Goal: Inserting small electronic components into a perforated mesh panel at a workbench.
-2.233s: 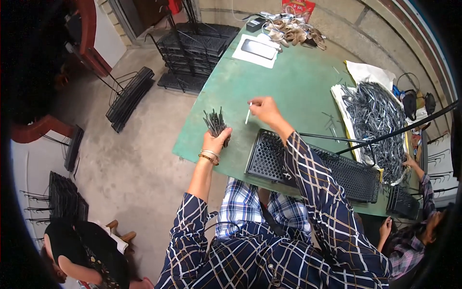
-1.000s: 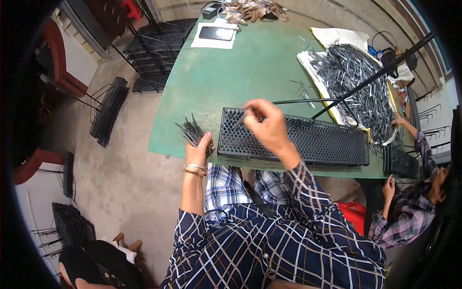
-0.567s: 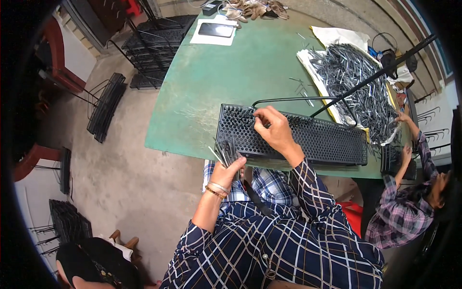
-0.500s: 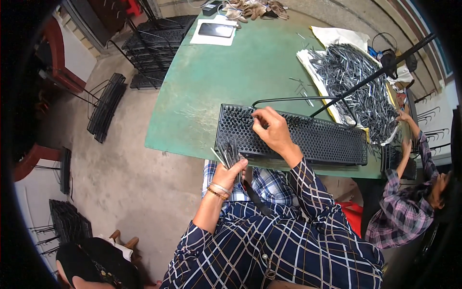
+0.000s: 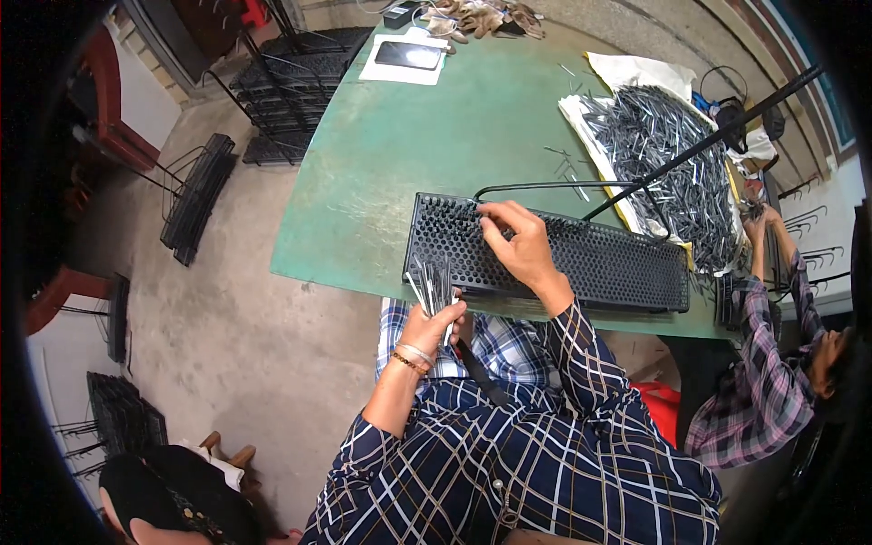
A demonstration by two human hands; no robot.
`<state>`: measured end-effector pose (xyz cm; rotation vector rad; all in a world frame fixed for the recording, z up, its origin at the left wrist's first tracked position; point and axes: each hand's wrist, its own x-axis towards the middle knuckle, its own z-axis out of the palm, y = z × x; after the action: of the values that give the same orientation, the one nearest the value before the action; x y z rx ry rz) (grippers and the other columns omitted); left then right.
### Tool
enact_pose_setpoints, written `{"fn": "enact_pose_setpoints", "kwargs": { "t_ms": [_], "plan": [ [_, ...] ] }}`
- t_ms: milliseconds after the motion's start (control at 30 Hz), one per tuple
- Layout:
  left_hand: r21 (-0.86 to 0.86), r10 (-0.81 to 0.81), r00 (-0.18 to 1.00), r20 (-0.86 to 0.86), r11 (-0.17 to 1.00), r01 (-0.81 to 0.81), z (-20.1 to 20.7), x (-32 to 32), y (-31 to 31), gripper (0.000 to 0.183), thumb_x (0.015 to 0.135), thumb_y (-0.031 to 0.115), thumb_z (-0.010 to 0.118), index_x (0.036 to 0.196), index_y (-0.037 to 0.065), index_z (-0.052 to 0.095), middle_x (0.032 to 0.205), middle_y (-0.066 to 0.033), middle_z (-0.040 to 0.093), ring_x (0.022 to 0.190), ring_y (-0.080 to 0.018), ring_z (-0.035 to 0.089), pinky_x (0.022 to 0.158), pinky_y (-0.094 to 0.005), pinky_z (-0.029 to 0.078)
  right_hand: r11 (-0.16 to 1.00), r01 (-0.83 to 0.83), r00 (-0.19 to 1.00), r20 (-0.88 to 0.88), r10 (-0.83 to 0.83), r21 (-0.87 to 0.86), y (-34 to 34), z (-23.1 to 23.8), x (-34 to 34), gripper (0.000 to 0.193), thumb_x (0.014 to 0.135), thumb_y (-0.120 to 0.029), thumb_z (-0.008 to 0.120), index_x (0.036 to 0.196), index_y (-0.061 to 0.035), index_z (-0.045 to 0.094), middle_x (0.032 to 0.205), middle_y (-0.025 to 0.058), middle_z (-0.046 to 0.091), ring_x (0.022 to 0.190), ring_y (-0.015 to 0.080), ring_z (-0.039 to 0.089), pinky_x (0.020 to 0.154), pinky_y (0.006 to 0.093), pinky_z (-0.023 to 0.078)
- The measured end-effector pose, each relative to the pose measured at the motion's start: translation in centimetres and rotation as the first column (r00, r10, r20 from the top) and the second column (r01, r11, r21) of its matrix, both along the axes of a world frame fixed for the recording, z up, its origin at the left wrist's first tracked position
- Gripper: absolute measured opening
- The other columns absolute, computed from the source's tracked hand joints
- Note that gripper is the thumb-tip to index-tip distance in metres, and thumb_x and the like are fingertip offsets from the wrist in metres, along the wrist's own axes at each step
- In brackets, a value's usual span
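Observation:
A bundle of thin dark and silvery rods (image 5: pixel 432 282) stands up out of my left hand (image 5: pixel 434 323), whose fingers are wrapped round its lower end. Just beyond it lies a long black rack (image 5: pixel 590 259) pierced with rows of small holes, along the table's near edge. Over the rack's left part is my right hand (image 5: pixel 522 250), thumb and forefinger pinched at the back rows. Whatever is between those fingertips is too small to make out. Short dark pegs (image 5: pixel 445 213) fill holes at the rack's back left corner.
A large heap of loose rods (image 5: pixel 677 163) lies on a white sack on the green table (image 5: pixel 381 173). A black bar (image 5: pixel 699 145) slants up from the rack. A phone (image 5: pixel 408 55) and gloves (image 5: pixel 486 18) lie far back. A co-worker (image 5: pixel 772 363) is at right.
My right hand stays pinched over the rack's back rows with hardly any shift. At the right, the co-worker's hands have come together beyond the heap's edge. The view has shifted slightly.

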<state>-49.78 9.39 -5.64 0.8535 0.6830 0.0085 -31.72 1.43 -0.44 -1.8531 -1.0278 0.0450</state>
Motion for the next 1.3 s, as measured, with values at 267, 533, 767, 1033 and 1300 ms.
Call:
{"fn": "enact_pose_setpoints", "kwargs": {
  "t_ms": [267, 533, 767, 1033, 1300],
  "plan": [
    [-0.131, -0.040, 0.999, -0.007, 0.991, 0.039, -0.8, -0.1, 0.2, 0.028, 0.085, 0.015, 0.064, 0.109, 0.006, 0.054, 0.073, -0.0033, 0.056, 0.059, -0.0112, 0.053, 0.053, -0.0267, 0.050, 0.995, 0.046, 0.993, 0.106, -0.055, 0.088, -0.2, -2.1, 0.0, 0.017, 0.082, -0.005, 0.062, 0.098, 0.0006, 0.064, 0.084, 0.0102, 0.065, 0.068, 0.0173, 0.061, 0.062, 0.0280, 0.048],
    [-0.213, -0.023, 0.999, 0.043, 0.976, 0.031, -0.6, -0.3, 0.5, 0.023, 0.086, 0.015, 0.063, 0.107, 0.005, 0.056, 0.077, -0.0037, 0.058, 0.063, -0.0119, 0.056, 0.059, -0.0289, 0.054, 0.999, 0.043, 0.954, 0.297, -0.050, 0.031, -0.6, -2.3, 0.0, 0.016, 0.079, -0.006, 0.065, 0.094, -0.0024, 0.065, 0.086, 0.0094, 0.065, 0.076, 0.0232, 0.060, 0.072, 0.0327, 0.044],
    [-0.168, -0.055, 0.993, 0.104, 0.983, 0.072, -0.3, -0.1, 0.3, 0.028, 0.089, 0.016, 0.059, 0.113, 0.004, 0.053, 0.078, -0.0038, 0.056, 0.064, -0.0124, 0.052, 0.056, -0.0258, 0.044, 0.996, 0.026, 0.893, 0.450, 0.017, -0.089, -1.0, -2.0, -0.4, 0.018, 0.076, -0.006, 0.067, 0.094, -0.0043, 0.065, 0.089, 0.0080, 0.062, 0.084, 0.0231, 0.058, 0.079, 0.0327, 0.041],
    [-0.133, -0.078, 0.981, 0.180, 0.986, 0.103, 0.9, 0.2, -0.1, 0.030, 0.088, 0.012, 0.061, 0.115, 0.002, 0.053, 0.075, -0.0031, 0.058, 0.059, -0.0099, 0.051, 0.052, -0.0233, 0.042, 0.991, -0.133, 0.903, -0.413, 0.116, -0.012, -1.9, -2.5, -2.4, 0.021, 0.082, -0.015, 0.067, 0.096, 0.0008, 0.067, 0.081, 0.0054, 0.063, 0.070, 0.0120, 0.058, 0.060, 0.0253, 0.045],
    [-0.166, -0.145, 0.977, 0.153, 0.971, 0.170, 0.2, 0.8, -0.5, 0.031, 0.087, 0.013, 0.061, 0.115, 0.003, 0.053, 0.074, -0.0030, 0.056, 0.059, -0.0091, 0.050, 0.047, -0.0230, 0.039, 0.992, 0.087, 0.795, -0.606, -0.013, 0.093, -2.8, -1.5, -1.6, 0.020, 0.086, -0.015, 0.064, 0.093, 0.0031, 0.067, 0.076, 0.0017, 0.064, 0.065, 0.0059, 0.055, 0.056, 0.0206, 0.044]
  ]
}}
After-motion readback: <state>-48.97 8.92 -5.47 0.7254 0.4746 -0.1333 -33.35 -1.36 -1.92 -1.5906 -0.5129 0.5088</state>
